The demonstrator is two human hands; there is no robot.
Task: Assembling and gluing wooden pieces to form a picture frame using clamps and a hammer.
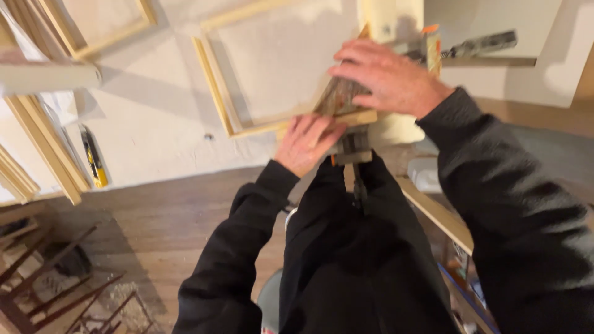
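A pale wooden frame point(218, 99) lies on a white work surface point(154, 136), its near right corner under my hands. My left hand point(307, 142) presses flat on the frame's bottom bar near that corner. My right hand point(388, 77) lies over the corner itself, covering a dark grainy block point(337, 99) there, fingers curled on it. Below the corner a metal clamp point(352, 153) with an orange part hangs at the table edge. Both arms wear black sleeves.
More wooden frames point(99, 28) lie at the top left, and wooden bars point(46, 145) run down the left edge. A yellow and black tool point(94, 162) rests beside them. A dark hand tool point(479, 44) lies top right. Wooden floor and dark frames point(55, 284) sit below.
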